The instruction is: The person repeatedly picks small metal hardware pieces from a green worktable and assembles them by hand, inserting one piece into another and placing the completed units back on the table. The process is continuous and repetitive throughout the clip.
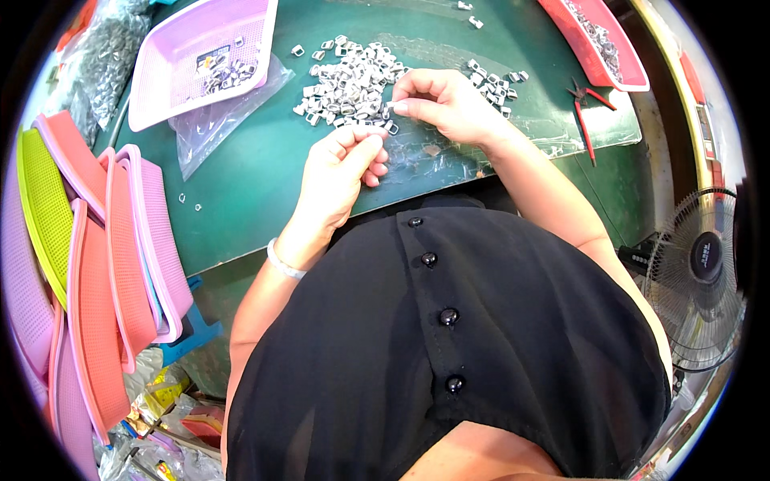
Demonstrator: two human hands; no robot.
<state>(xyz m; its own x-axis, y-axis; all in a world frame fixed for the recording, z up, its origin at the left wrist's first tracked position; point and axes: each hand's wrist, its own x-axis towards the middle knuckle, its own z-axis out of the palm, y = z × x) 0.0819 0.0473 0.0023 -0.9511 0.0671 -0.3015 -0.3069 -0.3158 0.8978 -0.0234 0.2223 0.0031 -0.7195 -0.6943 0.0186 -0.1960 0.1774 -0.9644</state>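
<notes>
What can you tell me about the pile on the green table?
The pile is a heap of many small, silvery-grey pieces that look like metal, some with a buckle-like opening. They lie jumbled on the table, strays scattered around. The right hand, at its right side, seems to pinch one piece; the left hand is at its near edge, contact unclear.

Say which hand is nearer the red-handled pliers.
Right: the right hand is at the metal pieces, left of the red-handled pliers; the left hand is farther left.

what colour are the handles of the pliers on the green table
Red handles, shown in the head view.
</notes>
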